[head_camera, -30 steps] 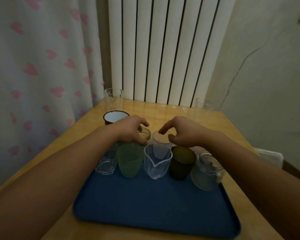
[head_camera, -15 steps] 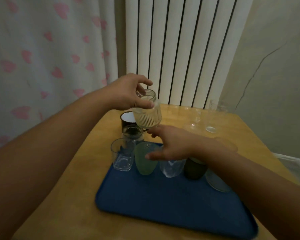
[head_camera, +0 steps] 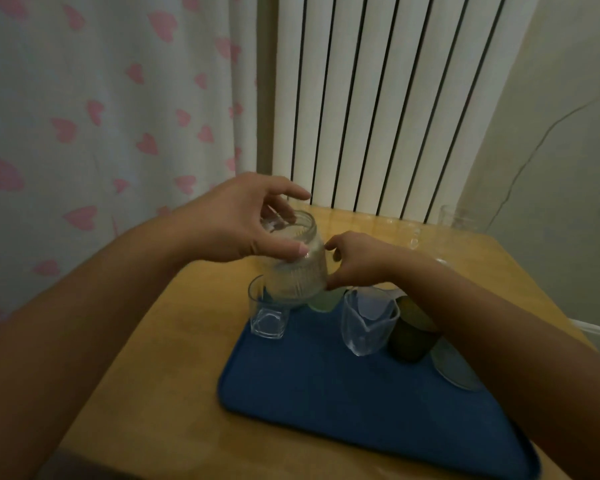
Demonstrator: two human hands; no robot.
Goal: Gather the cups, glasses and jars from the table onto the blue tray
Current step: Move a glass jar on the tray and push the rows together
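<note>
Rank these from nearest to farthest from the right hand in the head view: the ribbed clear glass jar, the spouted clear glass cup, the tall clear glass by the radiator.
1. Ribbed clear glass jar: against the right hand's fingertips, to its left.
2. Spouted clear glass cup: on the blue tray, just below the hand.
3. Tall clear glass: far right table corner, by the radiator.

Single head-worn wide-angle view, looking forward and down over both forearms at the counter [head_camera: 174, 341] from close range. Faces the radiator [head_camera: 378, 98] and curtain [head_camera: 101, 98] behind it. No second view.
</note>
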